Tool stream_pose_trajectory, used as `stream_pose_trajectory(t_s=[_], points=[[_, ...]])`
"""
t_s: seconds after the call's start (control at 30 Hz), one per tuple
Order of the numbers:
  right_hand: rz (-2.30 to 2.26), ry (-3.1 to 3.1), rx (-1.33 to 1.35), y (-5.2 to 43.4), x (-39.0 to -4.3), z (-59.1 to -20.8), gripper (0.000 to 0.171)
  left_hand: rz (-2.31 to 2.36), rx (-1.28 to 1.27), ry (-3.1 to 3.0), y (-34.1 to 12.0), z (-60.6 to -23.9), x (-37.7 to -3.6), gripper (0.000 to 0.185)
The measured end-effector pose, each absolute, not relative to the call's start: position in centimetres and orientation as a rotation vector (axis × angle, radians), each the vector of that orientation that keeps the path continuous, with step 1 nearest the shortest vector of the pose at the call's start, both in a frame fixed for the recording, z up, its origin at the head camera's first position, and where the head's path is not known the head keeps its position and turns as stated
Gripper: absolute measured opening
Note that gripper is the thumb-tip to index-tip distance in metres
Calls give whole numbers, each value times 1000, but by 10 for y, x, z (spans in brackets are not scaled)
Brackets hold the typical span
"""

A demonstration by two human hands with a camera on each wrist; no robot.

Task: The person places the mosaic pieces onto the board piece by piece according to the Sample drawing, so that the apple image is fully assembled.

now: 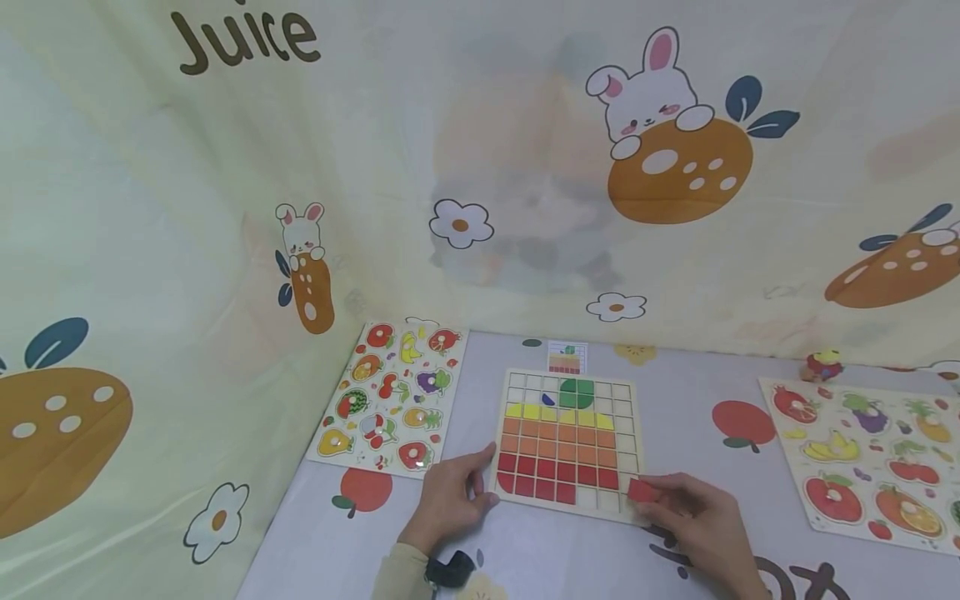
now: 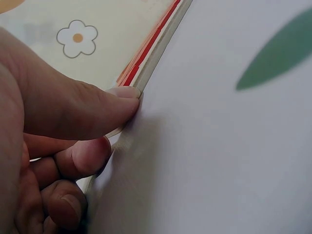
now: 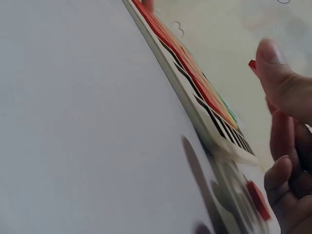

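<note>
A square grid puzzle board (image 1: 587, 498) lies on the table, its cells partly filled with green, blue, yellow, orange and red tiles in rows. My left hand (image 1: 450, 497) holds the board's near left corner; in the left wrist view the thumb (image 2: 92, 109) lies against its edge, the other fingers curled. Just off the near right corner, my right hand (image 1: 697, 518) pinches a red square tile (image 1: 640, 490) between thumb and fingers. Only a sliver of that tile (image 3: 252, 64) shows past the thumb in the right wrist view. Several pale cells show along the board's right side and near edge.
A small printed card (image 1: 567, 357) with a similar picture lies behind the board. Fruit puzzle boards stand at left (image 1: 352, 457) and right (image 1: 832, 527). A small red-and-yellow figure (image 1: 823, 364) sits at the back right. A patterned curtain (image 1: 375, 167) hangs behind the table.
</note>
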State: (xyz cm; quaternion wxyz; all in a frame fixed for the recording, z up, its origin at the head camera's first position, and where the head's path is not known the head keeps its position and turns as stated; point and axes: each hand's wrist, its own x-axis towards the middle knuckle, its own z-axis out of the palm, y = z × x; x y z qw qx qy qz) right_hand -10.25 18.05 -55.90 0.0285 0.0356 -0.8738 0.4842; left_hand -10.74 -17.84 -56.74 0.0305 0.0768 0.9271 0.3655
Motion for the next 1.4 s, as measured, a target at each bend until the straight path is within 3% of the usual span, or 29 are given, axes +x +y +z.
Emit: stream_pose_trajectory(t_s=[0.37,0.57,0.8,1.1,1.4], points=[[1641,-2614,133,162,-107,-568,33,1097,195,2840,-177,-566,-107,69],[1504,-2653,260,154,-107,-570,34,1093,206,2842,-178,-567,-109,69],[1284,-2898,145,141,-108,-563,33,1089,212,2859,-178,-566,-108,69],[1228,-2937,193,142,-112,-565,46,1085,195,2849,-177,-567,-109,69],[1228,-2854,236,142,-112,-564,17,1085,206,2856,-178,-567,-108,69]])
